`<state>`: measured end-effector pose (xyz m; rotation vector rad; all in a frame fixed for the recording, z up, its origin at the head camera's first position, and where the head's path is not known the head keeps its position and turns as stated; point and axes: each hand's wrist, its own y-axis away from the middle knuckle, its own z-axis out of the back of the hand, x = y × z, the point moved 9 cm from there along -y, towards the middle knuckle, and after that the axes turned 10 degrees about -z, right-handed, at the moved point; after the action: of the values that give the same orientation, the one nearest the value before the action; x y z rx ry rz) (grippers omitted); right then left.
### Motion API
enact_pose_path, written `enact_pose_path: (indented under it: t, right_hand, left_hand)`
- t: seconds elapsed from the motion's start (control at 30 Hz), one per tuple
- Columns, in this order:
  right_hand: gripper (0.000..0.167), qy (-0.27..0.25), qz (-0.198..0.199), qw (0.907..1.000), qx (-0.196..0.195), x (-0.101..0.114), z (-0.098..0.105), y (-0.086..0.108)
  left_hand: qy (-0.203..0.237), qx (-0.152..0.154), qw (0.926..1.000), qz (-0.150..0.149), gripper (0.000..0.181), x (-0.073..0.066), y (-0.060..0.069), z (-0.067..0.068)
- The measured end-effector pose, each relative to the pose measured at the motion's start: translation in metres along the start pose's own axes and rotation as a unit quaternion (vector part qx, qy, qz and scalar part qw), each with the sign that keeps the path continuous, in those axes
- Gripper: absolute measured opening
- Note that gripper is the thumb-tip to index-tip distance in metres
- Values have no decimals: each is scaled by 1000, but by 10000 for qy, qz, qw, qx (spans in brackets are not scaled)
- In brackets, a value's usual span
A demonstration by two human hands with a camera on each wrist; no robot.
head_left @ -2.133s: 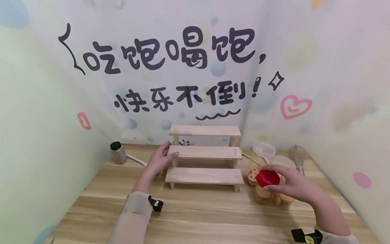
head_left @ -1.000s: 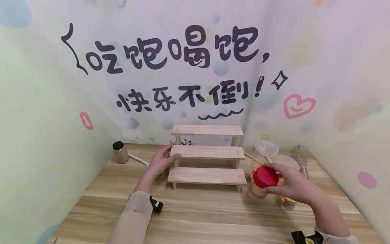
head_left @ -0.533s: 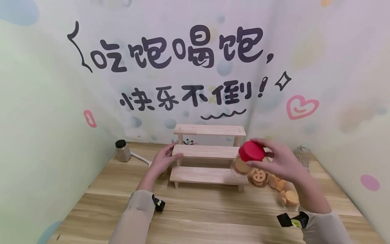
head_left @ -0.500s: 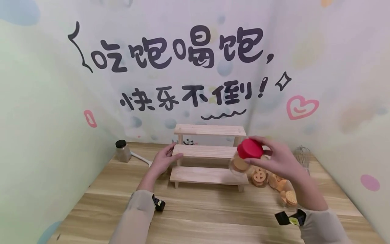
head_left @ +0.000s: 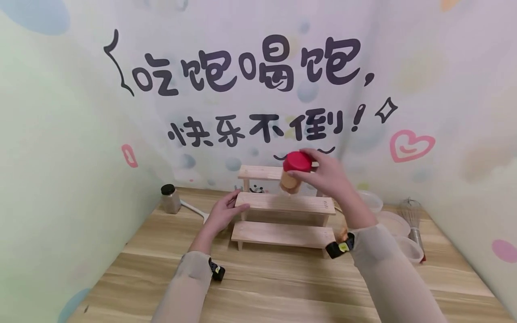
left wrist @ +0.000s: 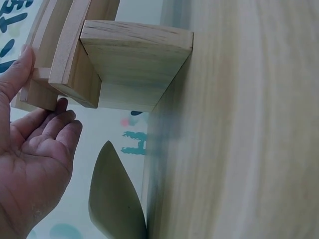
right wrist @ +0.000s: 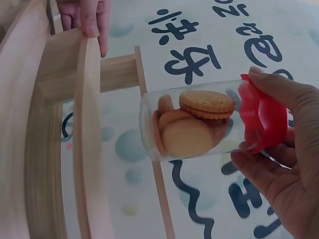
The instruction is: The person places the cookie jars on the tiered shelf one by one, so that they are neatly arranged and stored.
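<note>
A three-step wooden stand [head_left: 282, 202] stands against the back wall. My left hand [head_left: 222, 213] grips the left end of its middle step, thumb on top and fingers at the underside, as the left wrist view also shows. Above the middle step, in front of the top one, my right hand [head_left: 329, 177] holds a clear jar [right wrist: 189, 124] by its red lid [right wrist: 269, 119]. Round sandwich cookies [right wrist: 207, 103] lie inside the jar. In the head view the jar is nearly upright, its bottom apparently just clear of the step.
A black-lidded jar [head_left: 171, 201] and a pale long-handled utensil [head_left: 194, 210] lie left of the stand. Clear plastic tubs [head_left: 393, 224] and a whisk [head_left: 411, 213] are on the right. More cookies [head_left: 343, 234] are mostly hidden by my right forearm.
My right hand has lifted the red-lidded cookie jar from the right of the table and carried it left and up over the stand. My left hand keeps its grip.
</note>
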<state>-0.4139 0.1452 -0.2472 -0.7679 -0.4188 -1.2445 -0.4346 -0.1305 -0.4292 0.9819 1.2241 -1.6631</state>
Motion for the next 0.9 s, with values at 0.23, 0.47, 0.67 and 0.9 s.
enact_pose_path:
  t: [0.23,0.47,0.67,0.9]
  right_hand:
    - [77,-59,317,9992,-217,34,-9,-25]
    - [76,-121,294,9993,-178,40,-25,-41]
    - [76,32,291,9993,-230,42,-33,-49]
    - [77,136,240,9994,-205,40,-43,-58]
  left_hand:
    - [-39,-47,10000,66,83,0,-3,-1]
    - [24,-27,10000,59,81,0,-3,-3]
    - [107,-13,9999,36,83,2,-3,-3]
    - [147,-25,9999,61,85,1,-2,0]
